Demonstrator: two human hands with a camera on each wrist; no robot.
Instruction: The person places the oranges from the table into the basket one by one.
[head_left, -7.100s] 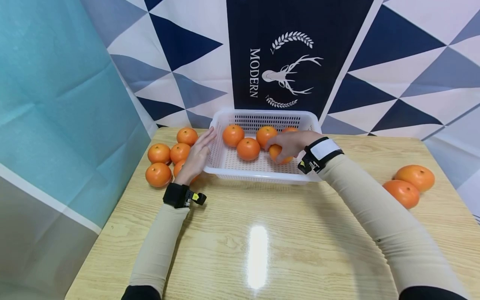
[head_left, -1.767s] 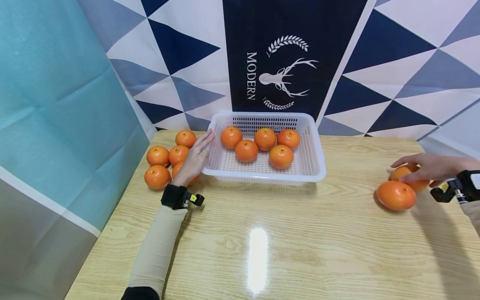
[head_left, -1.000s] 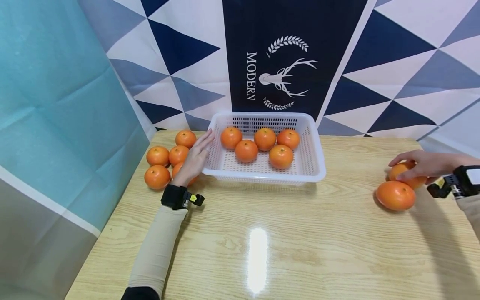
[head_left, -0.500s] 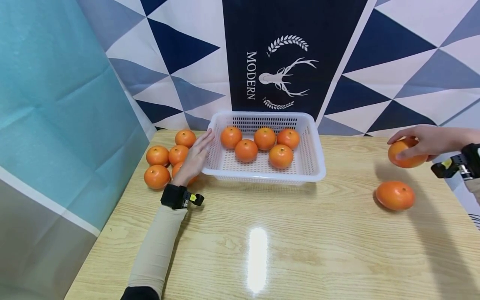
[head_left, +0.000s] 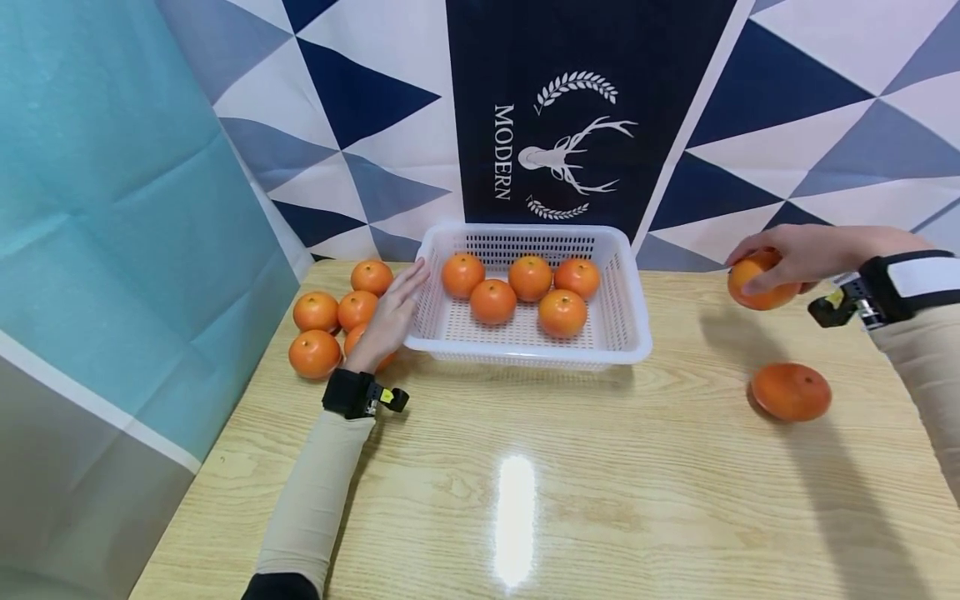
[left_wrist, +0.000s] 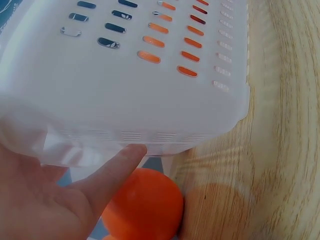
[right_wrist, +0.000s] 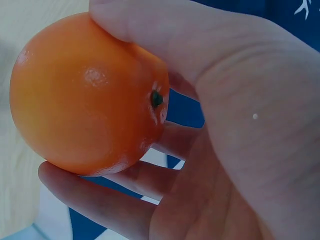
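Wood-grained tabletop (head_left: 420, 500) spreads before you, backed by a wall cloth (head_left: 375, 92) of blue, grey and white triangles, with a teal sheet (head_left: 135, 192) hanging at far left. On that side, five loose oranges (head_left: 357, 309) sit bunched on the table, one partly hidden by your left hand (head_left: 386, 325). That hand lies along the left end of the white perforated plastic basket (head_left: 525, 356), fingers outstretched and gripping nothing; a fingertip seems to touch the wall, though neither view tells how firmly it presses. Five more oranges (head_left: 492, 302) lie in the basket, with some bare floor at its right end. Well apart from that end, your right hand (head_left: 821, 250) has the held orange (right_wrist: 75, 100) in the air above the table, thumb clamped on one side and spread fingers on the other, a gap showing between fruit and palm. Below it and slightly right, a single orange (head_left: 791, 392) rests on the table. For carrying the fruit, an even squeeze from both sides should serve best, since smooth round skin could slip; give it height over any rim, and let your left hand steady the basket lightly.
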